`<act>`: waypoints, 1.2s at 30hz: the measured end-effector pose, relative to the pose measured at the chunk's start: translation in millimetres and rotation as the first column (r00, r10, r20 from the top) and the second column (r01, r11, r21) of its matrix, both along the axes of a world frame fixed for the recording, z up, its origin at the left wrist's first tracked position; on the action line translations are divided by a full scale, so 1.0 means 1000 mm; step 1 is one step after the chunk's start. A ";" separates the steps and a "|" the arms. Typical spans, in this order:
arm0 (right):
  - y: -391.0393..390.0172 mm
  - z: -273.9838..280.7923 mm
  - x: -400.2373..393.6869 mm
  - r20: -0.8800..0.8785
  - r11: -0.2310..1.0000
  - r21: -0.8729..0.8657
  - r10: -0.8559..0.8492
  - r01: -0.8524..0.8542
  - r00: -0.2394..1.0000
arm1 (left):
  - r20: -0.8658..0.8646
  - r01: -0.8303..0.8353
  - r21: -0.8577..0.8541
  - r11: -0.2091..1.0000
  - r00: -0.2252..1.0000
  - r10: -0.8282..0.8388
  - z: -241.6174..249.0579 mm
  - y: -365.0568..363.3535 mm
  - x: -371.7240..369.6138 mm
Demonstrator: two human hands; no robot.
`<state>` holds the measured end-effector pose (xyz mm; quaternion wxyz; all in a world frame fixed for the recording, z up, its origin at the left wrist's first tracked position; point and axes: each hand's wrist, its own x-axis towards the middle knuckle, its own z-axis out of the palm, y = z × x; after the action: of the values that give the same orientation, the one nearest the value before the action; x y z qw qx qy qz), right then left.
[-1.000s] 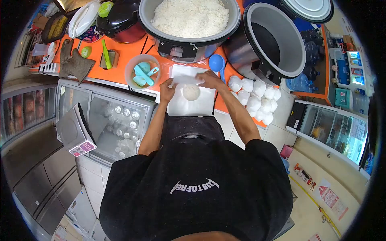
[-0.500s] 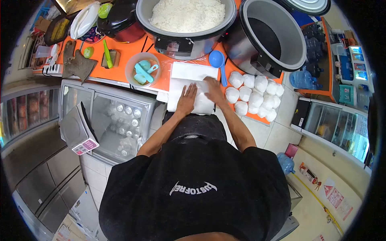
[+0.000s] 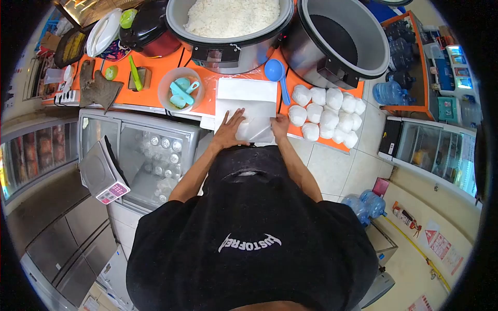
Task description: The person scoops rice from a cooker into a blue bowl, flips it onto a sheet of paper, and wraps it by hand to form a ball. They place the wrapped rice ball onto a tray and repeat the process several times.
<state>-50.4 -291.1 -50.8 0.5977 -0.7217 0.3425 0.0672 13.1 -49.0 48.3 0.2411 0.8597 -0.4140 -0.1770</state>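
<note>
A stack of white paper sheets [image 3: 247, 89] lies at the front edge of the orange counter, its top sheet [image 3: 254, 122] greyish and slightly wrinkled toward me. My left hand [image 3: 229, 130] rests flat with spread fingers on the left part of that sheet. At the right edge, my right hand [image 3: 280, 126] is closed, pinching the sheet's near right side. Right of the paper are several white paper-wrapped bundles [image 3: 314, 112] in rows. Between them and the stack lies a blue rice scoop [image 3: 276, 72].
A big cooker of white rice [image 3: 233, 18] stands behind the paper, beside a second open cooker [image 3: 337, 41] with a dark bottom. On the left is a tub [image 3: 180, 89] with turquoise scoops. A glass-topped freezer [image 3: 155, 160] stands below the counter's left side.
My right hand has moved down and closed on the sheet's right edge. My left hand has shifted slightly left and its fingers have spread. The camera view has shifted a little.
</note>
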 end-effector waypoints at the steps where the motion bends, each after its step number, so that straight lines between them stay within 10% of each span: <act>1: 0.012 0.011 -0.006 -0.019 0.993 0.089 -0.078 0.080 0.997 | -0.001 -0.003 -0.002 1.000 1.000 0.003 0.000 0.003 0.001; 7: 0.021 0.071 0.001 0.003 0.866 0.242 -0.451 0.437 0.893 | 0.022 0.153 0.202 0.967 0.987 -0.161 0.001 0.009 0.011; 8: 0.023 0.041 0.000 0.312 0.914 -0.199 -0.283 0.354 0.907 | 0.179 0.127 0.167 0.978 0.971 -0.157 -0.014 0.010 0.011; 9: 0.022 0.062 0.008 0.316 0.912 -0.198 -0.287 0.359 0.904 | 0.335 0.110 0.127 0.986 0.931 -0.146 -0.026 0.009 0.015; 11: 0.022 0.144 0.027 0.321 0.506 -0.855 0.689 -0.114 0.649 | 0.220 0.056 0.040 0.998 0.973 -0.064 -0.028 0.005 0.030; 12: 0.021 0.146 0.035 0.317 0.505 -0.855 0.687 -0.116 0.654 | 0.088 -0.016 -0.038 0.999 0.996 0.019 -0.028 0.002 0.036; 14: 0.018 0.142 0.054 -0.488 0.537 -0.370 0.582 -0.758 0.650 | -0.034 -0.045 -0.016 0.999 0.998 0.045 -0.020 -0.010 0.054; 18: 0.053 0.123 0.050 -0.023 0.235 -0.915 0.780 -0.327 0.625 | -0.164 -0.091 -0.009 0.996 0.982 0.088 -0.029 -0.024 0.090; 21: 0.046 0.077 0.066 -0.243 0.304 -0.775 0.666 -0.554 0.705 | -0.234 -0.081 0.049 0.996 0.968 0.090 -0.023 -0.024 0.103; 26: 0.025 0.076 0.062 0.082 0.679 -0.537 0.633 -0.501 0.770 | -0.015 -0.095 -0.118 0.988 0.995 0.094 -0.040 0.004 0.087; 30: 0.018 0.067 0.061 0.233 0.558 -0.756 0.718 -0.343 0.656 | 0.198 -0.034 -0.106 0.994 0.979 0.055 -0.053 0.012 0.086; 34: 0.021 0.056 0.074 0.028 0.391 -0.826 0.750 -0.407 0.661 | 0.454 -0.145 -0.052 0.988 0.878 0.152 -0.038 -0.010 0.083; 36: 0.026 0.051 0.083 -0.076 0.266 -0.879 0.742 -0.396 0.666 | 0.312 -0.177 0.074 0.981 0.939 0.146 -0.059 -0.021 0.087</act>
<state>33.0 -265.0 -0.3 0.1521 -0.9853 -0.0741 -0.0229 99.9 -69.7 -10.3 0.1445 0.9188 -0.3648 -0.0424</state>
